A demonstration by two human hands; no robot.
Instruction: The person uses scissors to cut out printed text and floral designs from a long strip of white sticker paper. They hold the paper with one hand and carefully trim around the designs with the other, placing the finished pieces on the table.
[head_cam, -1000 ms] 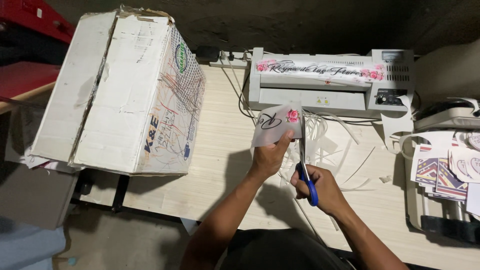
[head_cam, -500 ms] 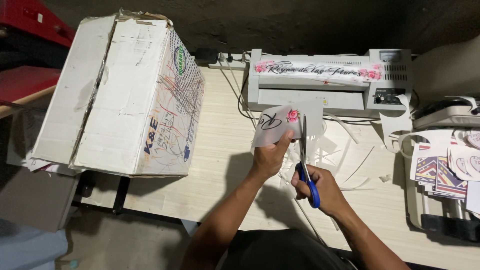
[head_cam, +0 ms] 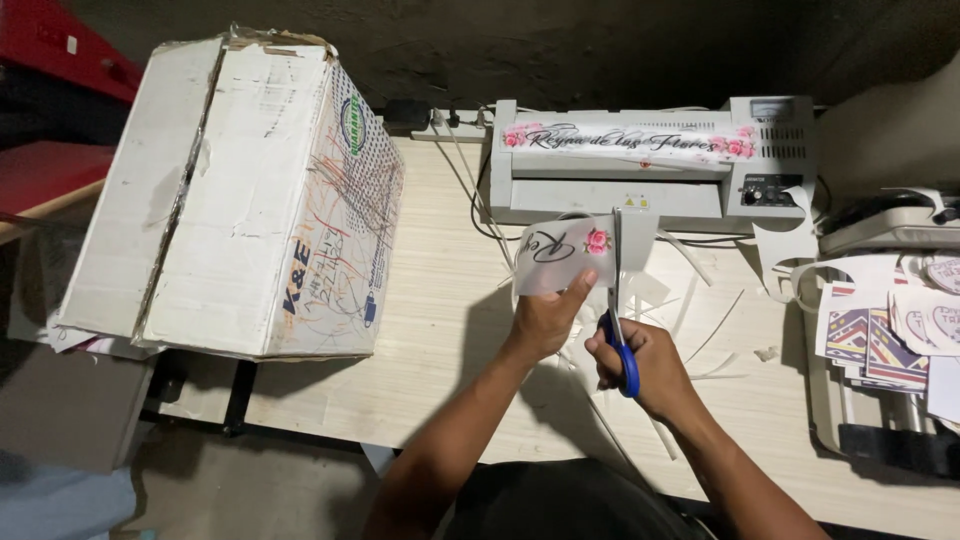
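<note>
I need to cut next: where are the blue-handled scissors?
In the right hand, centre of the head view: the scissors cut the laminated sheet before the laminator.

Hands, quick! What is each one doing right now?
Left hand: closed on the laminated flower sheet, holding it up.
Right hand: closed on the blue-handled scissors, blades at the sheet's edge.

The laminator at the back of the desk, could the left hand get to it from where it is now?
Probably yes. The left hand holds a laminated sheet just in front of the laminator, with only open desk and thin strips between. But it is occupied, and the scissors in the right hand are cutting that sheet.
</note>
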